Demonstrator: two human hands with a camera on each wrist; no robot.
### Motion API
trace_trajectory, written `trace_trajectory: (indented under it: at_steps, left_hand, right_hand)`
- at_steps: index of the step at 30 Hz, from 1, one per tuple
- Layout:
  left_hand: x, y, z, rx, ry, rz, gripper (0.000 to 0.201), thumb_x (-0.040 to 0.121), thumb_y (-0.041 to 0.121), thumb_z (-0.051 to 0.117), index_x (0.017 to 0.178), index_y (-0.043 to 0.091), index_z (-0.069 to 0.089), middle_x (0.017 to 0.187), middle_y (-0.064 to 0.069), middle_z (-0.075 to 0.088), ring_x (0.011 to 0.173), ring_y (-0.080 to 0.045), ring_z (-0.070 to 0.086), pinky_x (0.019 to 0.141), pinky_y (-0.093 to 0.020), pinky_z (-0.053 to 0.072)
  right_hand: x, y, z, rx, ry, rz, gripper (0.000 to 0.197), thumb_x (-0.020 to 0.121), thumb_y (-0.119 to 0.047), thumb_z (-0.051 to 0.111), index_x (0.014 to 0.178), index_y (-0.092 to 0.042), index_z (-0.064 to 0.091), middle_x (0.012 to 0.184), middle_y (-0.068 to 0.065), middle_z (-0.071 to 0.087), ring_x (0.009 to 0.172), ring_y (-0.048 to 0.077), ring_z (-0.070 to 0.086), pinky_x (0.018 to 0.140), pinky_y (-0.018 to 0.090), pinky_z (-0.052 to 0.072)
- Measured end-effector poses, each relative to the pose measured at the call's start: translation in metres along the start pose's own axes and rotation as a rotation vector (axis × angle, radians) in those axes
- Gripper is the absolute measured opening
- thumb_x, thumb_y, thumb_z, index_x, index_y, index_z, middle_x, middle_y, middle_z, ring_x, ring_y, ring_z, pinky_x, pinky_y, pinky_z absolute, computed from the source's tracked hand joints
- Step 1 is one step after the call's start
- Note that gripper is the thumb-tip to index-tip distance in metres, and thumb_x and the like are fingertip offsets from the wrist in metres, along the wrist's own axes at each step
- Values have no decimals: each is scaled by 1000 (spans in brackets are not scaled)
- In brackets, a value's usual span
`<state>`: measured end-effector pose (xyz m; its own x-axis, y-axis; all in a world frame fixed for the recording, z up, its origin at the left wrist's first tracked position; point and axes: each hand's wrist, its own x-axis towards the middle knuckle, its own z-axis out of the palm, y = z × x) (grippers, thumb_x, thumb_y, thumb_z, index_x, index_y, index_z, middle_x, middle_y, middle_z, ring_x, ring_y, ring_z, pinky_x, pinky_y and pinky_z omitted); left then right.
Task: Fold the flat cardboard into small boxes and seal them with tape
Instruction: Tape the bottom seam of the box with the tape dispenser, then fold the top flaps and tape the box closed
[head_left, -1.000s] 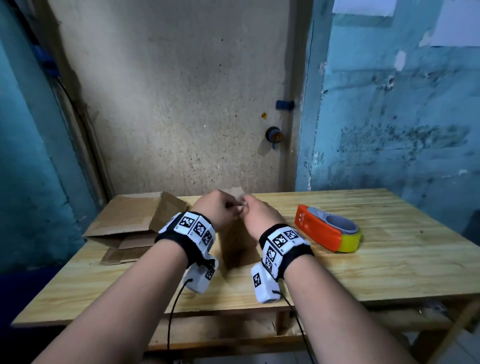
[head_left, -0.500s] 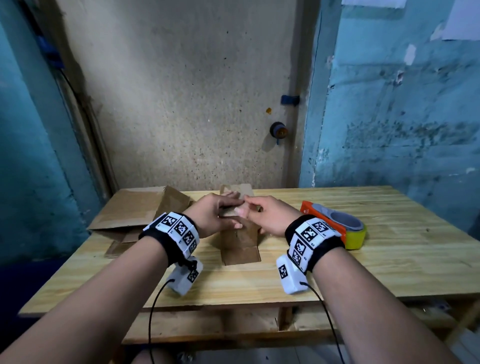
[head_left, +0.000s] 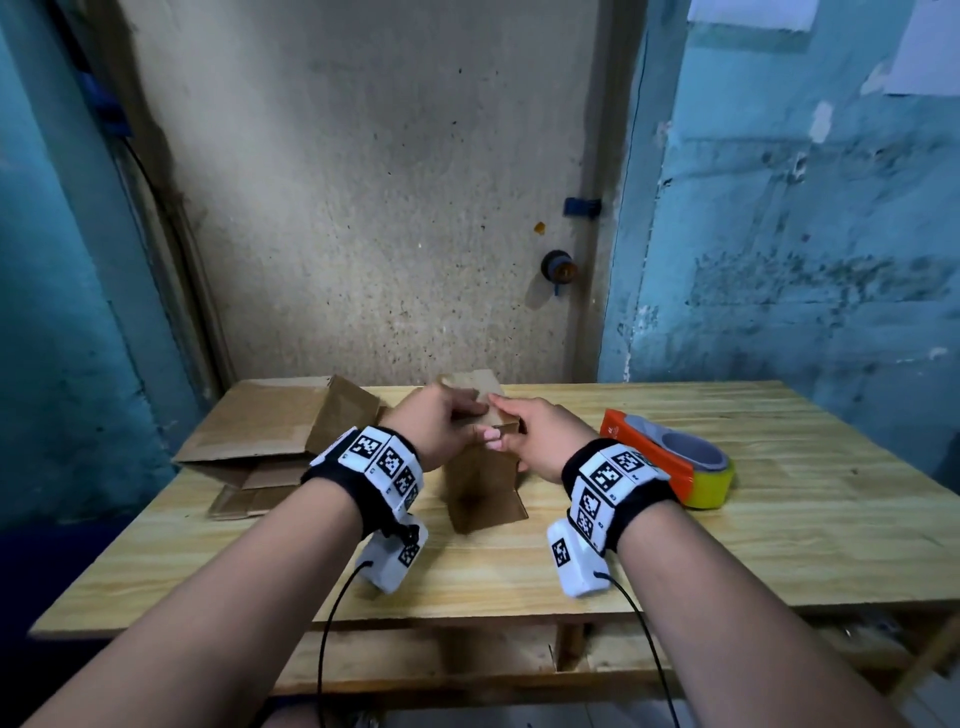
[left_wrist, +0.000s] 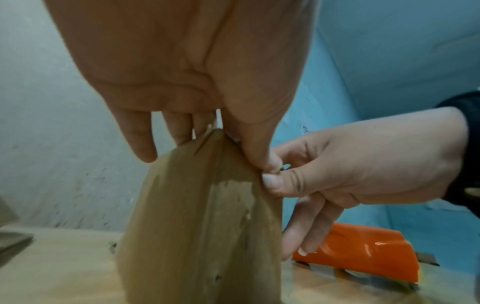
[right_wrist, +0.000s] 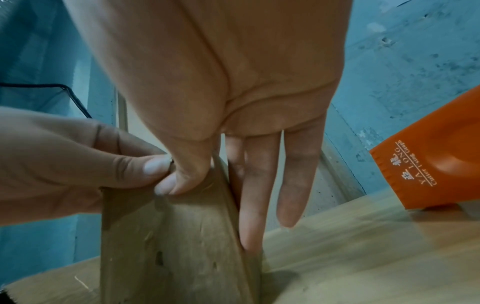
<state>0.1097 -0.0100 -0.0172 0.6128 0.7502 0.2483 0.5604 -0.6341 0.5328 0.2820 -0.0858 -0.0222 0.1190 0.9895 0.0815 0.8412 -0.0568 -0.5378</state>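
A small brown cardboard piece (head_left: 483, 488), partly folded, stands upright in the middle of the wooden table (head_left: 779, 519). My left hand (head_left: 467, 415) pinches its top edge from the left, thumb on the near face and fingers behind. My right hand (head_left: 498, 426) pinches the same top edge from the right. In the left wrist view the left hand (left_wrist: 223, 148) grips the top of the cardboard (left_wrist: 197, 226). In the right wrist view the right hand (right_wrist: 213, 195) holds the cardboard (right_wrist: 176, 236) with its fingers down the far side.
An orange tape dispenser (head_left: 639, 452) with a yellow roll lies on the table to the right of my right hand, also visible as the dispenser (left_wrist: 363, 253) and the dispenser (right_wrist: 428, 174). Flat and half-open cardboard (head_left: 260, 426) lies at the table's back left. Walls stand close behind.
My hands were bunched together over the cardboard a second ago. They now sit slightly apart along its top edge. The cardboard still stands on the table.
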Motion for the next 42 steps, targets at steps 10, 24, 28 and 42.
trace_trajectory:
  at_steps: [10,24,28,42]
  left_hand:
    - [-5,48,-4,483,146,-189,20,86,37,75,73,27,63,91,0,65,84,-25,62,67,-31,42]
    - [-21,87,18,544,220,-207,54,93,23,45,145,13,39,158,-16,29,150,-37,14,121,-65,9]
    - [-16,103,28,287,409,63,44,86,19,55,129,21,56,131,-7,53,119,-30,36,105,-40,34]
    - [1,122,81,-281,-68,-192,13,97,26,56,104,15,58,106,-15,70,99,-32,66,82,-33,51]
  right_hand:
    - [-5,-15,3,14,11,122,67,101,-11,50,158,-44,37,143,-1,64,64,21,77,78,43,64]
    - [-15,-25,-15,161,38,334,66,100,-14,50,161,-12,23,143,18,57,123,35,62,93,34,51]
    - [-21,-10,-40,128,194,403,62,94,-28,57,153,-19,40,151,15,52,139,38,47,113,43,43]
    - [-65,60,-58,-52,142,690,53,89,-57,57,129,-22,56,128,16,65,115,39,61,102,44,51]
